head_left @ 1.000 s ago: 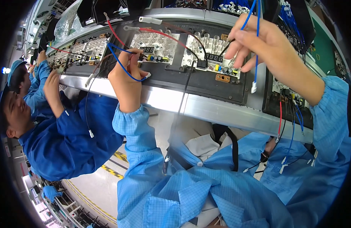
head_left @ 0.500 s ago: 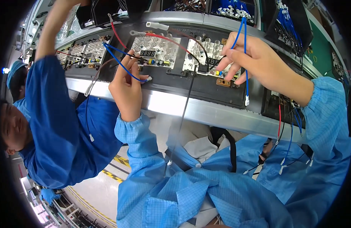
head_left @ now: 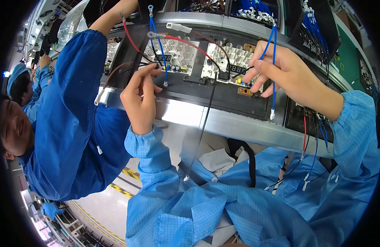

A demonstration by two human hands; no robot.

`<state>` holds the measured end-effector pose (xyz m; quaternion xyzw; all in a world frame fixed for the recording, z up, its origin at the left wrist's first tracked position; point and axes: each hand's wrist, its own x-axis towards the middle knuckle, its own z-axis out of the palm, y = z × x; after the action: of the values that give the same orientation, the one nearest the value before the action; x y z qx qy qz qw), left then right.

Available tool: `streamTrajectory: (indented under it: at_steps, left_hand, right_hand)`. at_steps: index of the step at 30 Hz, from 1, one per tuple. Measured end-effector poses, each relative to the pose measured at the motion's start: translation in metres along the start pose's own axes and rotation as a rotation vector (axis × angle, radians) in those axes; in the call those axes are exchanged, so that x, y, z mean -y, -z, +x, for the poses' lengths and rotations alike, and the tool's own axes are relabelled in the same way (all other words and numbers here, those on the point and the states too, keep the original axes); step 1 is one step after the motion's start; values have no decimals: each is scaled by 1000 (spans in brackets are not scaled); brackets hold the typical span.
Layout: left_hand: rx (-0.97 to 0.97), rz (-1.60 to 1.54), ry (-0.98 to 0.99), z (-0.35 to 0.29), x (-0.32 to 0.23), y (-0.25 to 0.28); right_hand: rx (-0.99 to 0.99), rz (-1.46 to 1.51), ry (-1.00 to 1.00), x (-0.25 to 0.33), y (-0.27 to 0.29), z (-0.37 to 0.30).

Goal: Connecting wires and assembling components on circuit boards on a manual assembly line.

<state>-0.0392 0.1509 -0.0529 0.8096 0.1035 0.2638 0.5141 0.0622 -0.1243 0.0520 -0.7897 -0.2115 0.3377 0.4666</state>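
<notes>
Swung off our curled left hand (head_left: pixel 141 96), whose hold is unclear, one blue wire (head_left: pixel 165 73) crosses the left board (head_left: pixel 186 57), while our right hand (head_left: pixel 281 66) pinches a second wire (head_left: pixel 273 92), best kept slack, over the right board (head_left: pixel 210 73).

The person wears a light blue work smock (head_left: pixel 260 201) checked with a fine darker grid, its fabric creased and slightly shiny. Loose long sleeves (head_left: pixel 151 164) gather into ruffled cuffs, the left cuff (head_left: pixel 144 142) toward eight o'clock and the right cuff (head_left: pixel 345 109) toward three. At six o'clock sit a square patch pocket (head_left: pixel 174 230) and pointed flaps (head_left: pixel 208 212), with a small pale button (head_left: pixel 214 179) toward five.
</notes>
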Motion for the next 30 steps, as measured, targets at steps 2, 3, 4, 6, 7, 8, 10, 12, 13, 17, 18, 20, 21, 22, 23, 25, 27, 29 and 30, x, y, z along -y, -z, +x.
streamTrajectory:
  at_steps: [2, 3, 4, 6, 7, 8, 10, 12, 13, 17, 18, 20, 21, 22, 23, 25, 27, 29, 30]
  left_hand:
    - [-28, -36, -99, -1, 4, -2]
    - [-30, -37, -99, 0, 4, -3]
    - [-16, 45, -170, 1, 1, -2]
    - [-6, 128, -243, 2, -5, -1]
    - [18, 193, -245, 2, -7, 0]
    - [42, 259, -247, 2, -8, 0]
    - [41, 230, -216, 3, -7, -3]
    - [21, 214, -236, 4, -4, -3]
    - [19, 213, -236, 3, -4, -3]
    - [-4, 174, -146, 2, -5, -5]
    - [-12, 172, -122, 2, -4, -5]
    - [-3, 155, -90, 1, -2, -3]
    - [8, 143, -57, 1, -2, -2]
    - [11, 127, -62, 1, -2, -2]
    - [17, 102, -41, 0, -2, -2]
    - [21, 72, -24, -1, -2, -1]
    - [39, 73, -23, -2, -1, -1]
    - [29, 61, -40, -3, 0, -3]
    - [23, 52, -47, -2, 1, -4]
  right_hand:
    - [6, -4, 4, -1, -2, 1]
    - [7, -6, 4, -2, -2, 2]
    - [-1, -12, 16, -1, -1, 2]
    - [-8, -19, 32, 0, 0, 4]
    - [-2, -20, 41, 2, -1, 7]
    - [4, -21, 50, 3, -2, 9]
    - [11, -16, 62, 6, -8, 12]
    - [18, -10, 72, 9, -10, 14]
    - [24, -18, 67, 9, -10, 14]
    - [83, -45, 102, 9, -5, 17]
    - [80, -49, 102, 8, -4, 16]
    - [89, -70, 130, 9, -5, 13]
    - [117, -21, 161, 3, -6, 15]
    - [124, 50, 139, 2, -9, 10]
    - [118, 47, 144, 0, -11, 6]
    - [86, 28, 134, -1, -17, -4]
    - [113, -171, 153, 2, -13, -10]
    - [115, -264, 135, 17, -6, -15]
    - [109, -427, 120, 30, 0, -17]
